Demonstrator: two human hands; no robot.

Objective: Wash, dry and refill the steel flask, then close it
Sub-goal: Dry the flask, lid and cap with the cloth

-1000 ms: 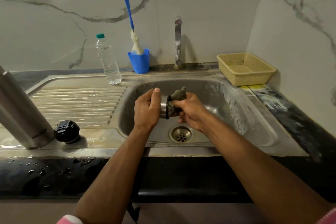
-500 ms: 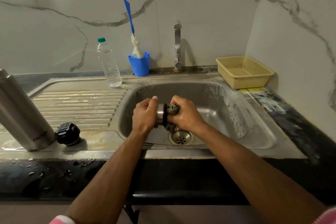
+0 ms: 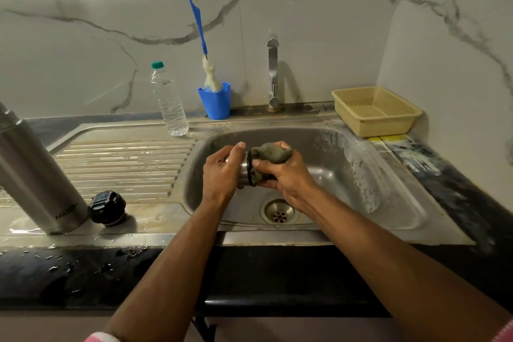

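While left hand [image 3: 222,172] grips cup [image 3: 244,171], scrubber [image 3: 270,154] reappears.

The flask [image 3: 36,175] was silver steel, its stopper [image 3: 107,208] black; the cup [image 3: 215,101] blue, basket [image 3: 374,111] pale yellow, wall [image 3: 83,36] white marble veined grey, the counter [image 3: 69,272] black.

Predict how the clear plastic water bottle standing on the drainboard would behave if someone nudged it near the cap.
The water bottle is tall, narrow and upright, so a push near its green cap would probably tip it. It looks nearly full, which likely makes it fairly heavy for its size. Its thin ribbed wall may give under a squeeze. Fallen, its round body could roll along the ridged drainboard.
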